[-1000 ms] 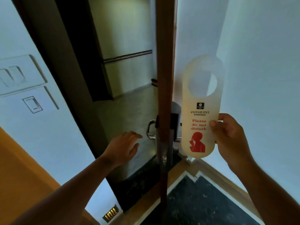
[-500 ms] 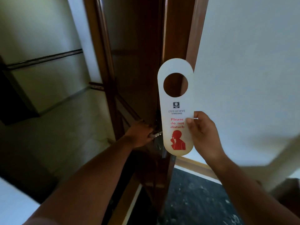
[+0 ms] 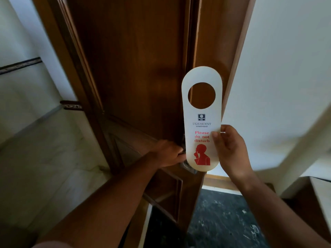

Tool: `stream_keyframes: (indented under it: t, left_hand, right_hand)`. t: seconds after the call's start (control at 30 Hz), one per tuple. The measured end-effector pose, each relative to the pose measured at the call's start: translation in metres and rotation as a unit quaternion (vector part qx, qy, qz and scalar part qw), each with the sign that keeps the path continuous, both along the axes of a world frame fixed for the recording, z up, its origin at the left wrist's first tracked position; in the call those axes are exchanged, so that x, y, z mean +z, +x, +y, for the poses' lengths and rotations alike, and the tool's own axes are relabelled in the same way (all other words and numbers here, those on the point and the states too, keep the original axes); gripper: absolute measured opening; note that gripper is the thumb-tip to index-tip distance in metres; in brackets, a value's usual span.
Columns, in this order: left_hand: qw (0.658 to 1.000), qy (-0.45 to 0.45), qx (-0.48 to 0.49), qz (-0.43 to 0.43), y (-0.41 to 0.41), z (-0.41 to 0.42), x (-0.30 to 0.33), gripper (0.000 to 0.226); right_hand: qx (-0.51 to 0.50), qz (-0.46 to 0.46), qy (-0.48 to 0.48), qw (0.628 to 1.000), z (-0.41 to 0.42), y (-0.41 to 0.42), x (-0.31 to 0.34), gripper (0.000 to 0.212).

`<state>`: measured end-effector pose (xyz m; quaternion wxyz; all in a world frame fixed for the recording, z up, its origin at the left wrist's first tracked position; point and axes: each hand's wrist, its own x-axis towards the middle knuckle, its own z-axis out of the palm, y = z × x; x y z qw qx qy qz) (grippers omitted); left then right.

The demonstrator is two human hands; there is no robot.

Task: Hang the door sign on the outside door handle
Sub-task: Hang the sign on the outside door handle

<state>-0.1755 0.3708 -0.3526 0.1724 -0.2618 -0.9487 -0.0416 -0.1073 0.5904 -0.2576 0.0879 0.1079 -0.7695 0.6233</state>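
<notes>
The white door sign has a round hole near its top and red "Please do not disturb" print. My right hand pinches its right edge and holds it upright in front of the door's edge. My left hand is closed around the outside door handle, a metal lever mostly hidden by the hand and the sign. The brown wooden door stands partly open, and its outer face is turned toward me.
A wooden door frame runs down the left of the door. Pale corridor floor lies to the left and dark speckled floor below the door's edge. A white wall fills the right side.
My left hand reached out and took hold of the outside handle. The view swung round to the door's outer face. The sign stayed upright in my right hand, now closer to the handle.
</notes>
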Motion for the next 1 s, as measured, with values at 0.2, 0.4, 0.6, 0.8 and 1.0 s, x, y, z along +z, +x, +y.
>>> stream_keyframes:
  t: [0.2, 0.4, 0.6, 0.8, 1.0]
  left_hand:
    - [1.0, 0.011, -0.015, -0.023, -0.023, 0.014, 0.005, 0.047]
    - [0.997, 0.025, -0.029, -0.071, -0.037, 0.014, 0.003, 0.036]
    - [0.966, 0.254, -0.042, 0.034, -0.019, -0.03, 0.0, 0.038]
    - [0.702, 0.614, 0.096, -0.347, 0.01, -0.045, -0.025, 0.07]
    - [0.678, 0.631, 0.135, -0.352, 0.005, -0.065, -0.054, 0.064]
  right_hand:
    - [-0.073, -0.002, 0.027, 0.997, -0.01, -0.01, -0.005, 0.016]
    - [-0.174, 0.005, 0.029, 0.984, -0.033, 0.0, -0.013, 0.011]
    - [-0.182, 0.003, 0.046, 0.982, -0.049, 0.02, -0.024, 0.015]
    - [-0.131, -0.085, 0.108, 0.982, -0.099, 0.019, -0.069, 0.012]
    - [-0.101, -0.149, 0.114, 0.977, -0.131, 0.009, -0.099, 0.017]
